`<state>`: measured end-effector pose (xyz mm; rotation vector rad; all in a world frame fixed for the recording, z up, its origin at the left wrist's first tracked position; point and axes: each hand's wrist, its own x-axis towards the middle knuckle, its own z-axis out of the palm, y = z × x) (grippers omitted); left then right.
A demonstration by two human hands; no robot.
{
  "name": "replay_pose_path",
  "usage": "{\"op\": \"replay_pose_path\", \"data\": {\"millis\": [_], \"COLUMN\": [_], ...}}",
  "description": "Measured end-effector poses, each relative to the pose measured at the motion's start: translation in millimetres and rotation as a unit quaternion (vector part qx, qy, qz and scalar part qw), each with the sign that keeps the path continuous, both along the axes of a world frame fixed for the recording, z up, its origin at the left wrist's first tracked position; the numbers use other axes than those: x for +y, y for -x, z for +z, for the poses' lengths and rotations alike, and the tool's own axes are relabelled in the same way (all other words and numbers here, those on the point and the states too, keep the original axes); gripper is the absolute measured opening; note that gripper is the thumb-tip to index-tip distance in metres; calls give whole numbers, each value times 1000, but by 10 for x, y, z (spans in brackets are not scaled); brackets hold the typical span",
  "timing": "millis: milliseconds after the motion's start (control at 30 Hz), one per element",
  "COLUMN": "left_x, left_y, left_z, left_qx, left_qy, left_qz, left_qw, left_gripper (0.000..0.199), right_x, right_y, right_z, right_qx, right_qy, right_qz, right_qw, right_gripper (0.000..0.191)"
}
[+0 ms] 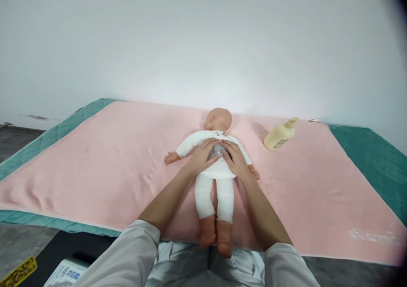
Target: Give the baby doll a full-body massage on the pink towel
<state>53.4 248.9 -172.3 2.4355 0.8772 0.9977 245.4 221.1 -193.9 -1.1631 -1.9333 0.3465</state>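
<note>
A doll (219,173) in white clothing lies on a pink blanket (127,164), head toward the wall and feet toward me. It seems to be face down, its head turned to the left. My left hand (205,154) rests on the left side of its back, fingers extended and pointing inward. On the right side of the back lies my right hand (235,156), also spread flat. The fingertips of both hands come close together near the doll's upper back. Between them shows a greyish patch (217,151) on the white cloth.
A cream pump bottle (280,135) is on the blanket right of the doll. A green quilted cover (370,155) extends beyond the blanket. The white wall (203,41) stands behind. A white package (66,272) is at the lower left.
</note>
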Motion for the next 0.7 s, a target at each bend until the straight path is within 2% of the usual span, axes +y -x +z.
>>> {"op": "replay_pose_path", "data": {"millis": [233, 700], "left_x": [38, 31], "left_y": [-23, -62], "left_z": [-73, -52], "left_qx": [38, 73], "left_qy": [-4, 15], "left_qz": [17, 19], "left_qw": [999, 997], "left_gripper": [57, 63], "right_x": [81, 93], "right_y": [-29, -22], "right_z": [-100, -76], "right_qx": [-16, -18], "right_qy": [14, 39], "right_qz": [25, 20], "right_qw": [999, 999], "right_gripper": [46, 45]}}
